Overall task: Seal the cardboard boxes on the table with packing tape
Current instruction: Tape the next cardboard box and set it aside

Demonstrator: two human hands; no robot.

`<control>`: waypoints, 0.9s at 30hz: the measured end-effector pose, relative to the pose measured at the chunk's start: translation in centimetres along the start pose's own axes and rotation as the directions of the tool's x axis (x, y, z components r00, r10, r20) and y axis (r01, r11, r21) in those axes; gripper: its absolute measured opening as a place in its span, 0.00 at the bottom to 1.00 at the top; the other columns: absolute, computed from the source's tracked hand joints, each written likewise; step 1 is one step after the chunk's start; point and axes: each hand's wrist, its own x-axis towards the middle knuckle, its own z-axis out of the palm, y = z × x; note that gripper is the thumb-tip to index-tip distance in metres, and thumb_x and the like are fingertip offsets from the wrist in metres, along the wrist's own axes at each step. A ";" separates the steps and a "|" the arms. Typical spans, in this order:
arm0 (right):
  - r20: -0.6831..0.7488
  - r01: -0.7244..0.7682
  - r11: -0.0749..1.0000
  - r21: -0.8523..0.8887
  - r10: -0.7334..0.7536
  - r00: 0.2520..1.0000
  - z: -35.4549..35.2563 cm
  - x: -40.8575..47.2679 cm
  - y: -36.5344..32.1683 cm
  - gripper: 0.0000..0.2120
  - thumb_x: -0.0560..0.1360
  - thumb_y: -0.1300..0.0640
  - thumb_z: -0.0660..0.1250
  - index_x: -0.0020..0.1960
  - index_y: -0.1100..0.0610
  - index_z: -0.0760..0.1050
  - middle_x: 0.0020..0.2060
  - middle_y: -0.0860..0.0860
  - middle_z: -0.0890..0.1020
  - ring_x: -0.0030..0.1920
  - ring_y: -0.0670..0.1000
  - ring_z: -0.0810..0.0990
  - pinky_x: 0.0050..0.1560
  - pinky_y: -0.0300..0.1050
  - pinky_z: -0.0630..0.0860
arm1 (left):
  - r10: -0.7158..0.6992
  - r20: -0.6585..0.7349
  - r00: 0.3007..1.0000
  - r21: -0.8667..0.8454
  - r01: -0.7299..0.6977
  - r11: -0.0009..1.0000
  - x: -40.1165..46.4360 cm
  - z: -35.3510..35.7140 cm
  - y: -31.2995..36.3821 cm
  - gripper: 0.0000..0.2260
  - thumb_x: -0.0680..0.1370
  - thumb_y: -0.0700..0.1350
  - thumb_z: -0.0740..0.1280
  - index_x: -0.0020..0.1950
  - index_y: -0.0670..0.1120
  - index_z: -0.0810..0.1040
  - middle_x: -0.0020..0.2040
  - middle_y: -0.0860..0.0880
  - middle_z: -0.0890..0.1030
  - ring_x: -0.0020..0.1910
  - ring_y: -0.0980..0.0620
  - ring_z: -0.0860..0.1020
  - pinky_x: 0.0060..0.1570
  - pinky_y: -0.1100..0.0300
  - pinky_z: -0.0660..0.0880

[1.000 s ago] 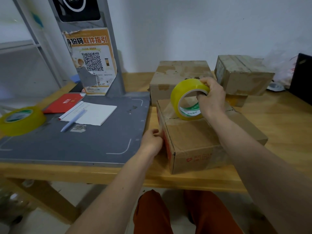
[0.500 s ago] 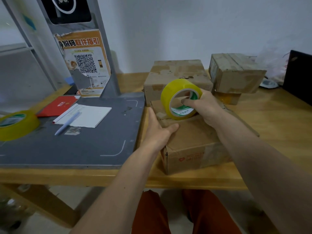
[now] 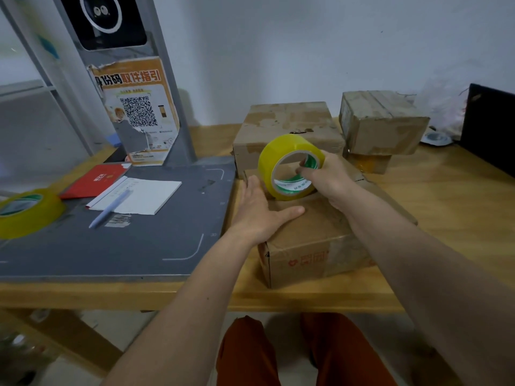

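The near box (image 3: pixel 320 232) sits in the middle of the frame, at the front edge of the wooden bench (image 3: pixel 446 218). It is brown cardboard, worn and patched, with red marks on its front side. Its top runs long from the near left corner up toward the right of the frame.

The tape roll (image 3: pixel 291 167) stands on edge on the far end of that top. It is yellow with a green and white ring inside. The right hand (image 3: pixel 328 179) holds it, with fingers curled through the hole and round the rim. The left hand (image 3: pixel 262 210) lies flat and open on the left part of the box top, just in front of the roll, pressing down and holding nothing.

So the roll is at the far end and the long top stretches toward the person. The next pull of tape likely comes along that line, toward the near edge. I cannot tell if a strip is already stuck down, since the tape is see-through.

Two more boxes (image 3: pixel 289 129) sit behind it, in the upper middle and upper right. A second tape roll (image 3: pixel 28 213) lies at the left edge on a grey mat (image 3: pixel 111 246).
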 end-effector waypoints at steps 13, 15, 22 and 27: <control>-0.154 0.040 0.955 -0.293 -0.088 0.984 -6.1 1.3 0.9 0.05 0.76 0.66 0.66 0.49 0.58 0.74 0.46 0.56 0.77 0.47 0.55 0.74 0.45 0.47 0.70 | -0.045 0.125 0.991 0.002 0.045 0.999 -0.4 -0.9 0.4 0.55 0.71 0.65 0.71 0.81 0.46 0.35 0.82 0.52 0.39 0.80 0.53 0.43 0.79 0.48 0.51; -0.155 -0.014 0.983 -0.184 -0.015 0.988 -6.0 0.9 1.6 0.07 0.76 0.63 0.69 0.53 0.60 0.76 0.47 0.55 0.78 0.48 0.56 0.76 0.47 0.48 0.73 | -0.049 0.145 0.988 0.064 0.040 0.997 -0.4 -1.0 0.7 0.54 0.72 0.66 0.69 0.81 0.45 0.36 0.81 0.51 0.37 0.81 0.52 0.42 0.79 0.48 0.49; -0.142 -0.066 0.995 -0.070 0.055 0.988 -6.0 0.5 2.1 0.06 0.75 0.64 0.69 0.51 0.63 0.79 0.48 0.61 0.82 0.49 0.60 0.79 0.51 0.54 0.76 | -0.110 0.199 0.974 0.598 -0.032 0.801 -0.5 -1.7 2.2 0.51 0.73 0.76 0.50 0.81 0.42 0.37 0.81 0.46 0.36 0.80 0.49 0.36 0.78 0.48 0.38; -0.187 -0.020 0.995 -0.101 0.000 0.982 -5.8 0.4 1.9 0.10 0.73 0.64 0.66 0.36 0.53 0.71 0.36 0.53 0.76 0.42 0.58 0.76 0.40 0.48 0.70 | -0.100 0.284 0.954 0.708 -0.138 0.693 -0.4 -1.5 3.4 0.49 0.73 0.76 0.45 0.81 0.43 0.38 0.81 0.47 0.38 0.80 0.50 0.37 0.78 0.49 0.38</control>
